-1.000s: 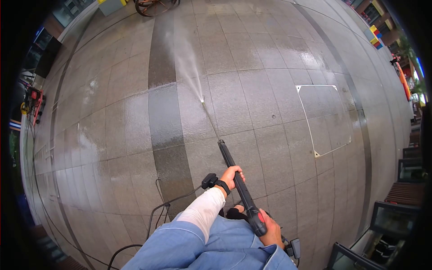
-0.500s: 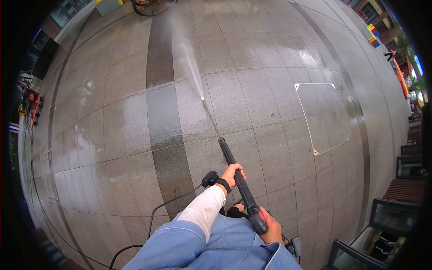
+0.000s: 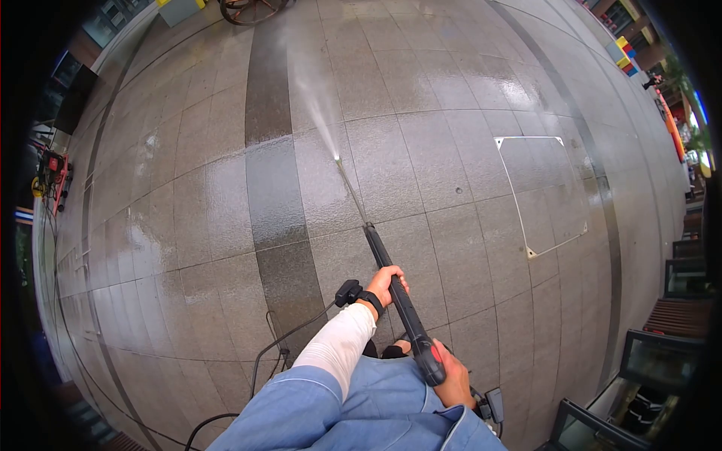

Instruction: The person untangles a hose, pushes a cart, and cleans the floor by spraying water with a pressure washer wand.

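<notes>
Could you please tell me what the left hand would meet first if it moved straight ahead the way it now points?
The left hand grips the black lance and points along it, so it would likely just slide up toward the nozzle; beyond lie only spray and wet paving.

this is an outdoor paved square in a town, with big wet grey floor tiles [image 3: 459,248], a metal hatch cover [image 3: 541,192], benches [image 3: 677,319] and colourful buildings [image 3: 628,56] at the edge.
</notes>
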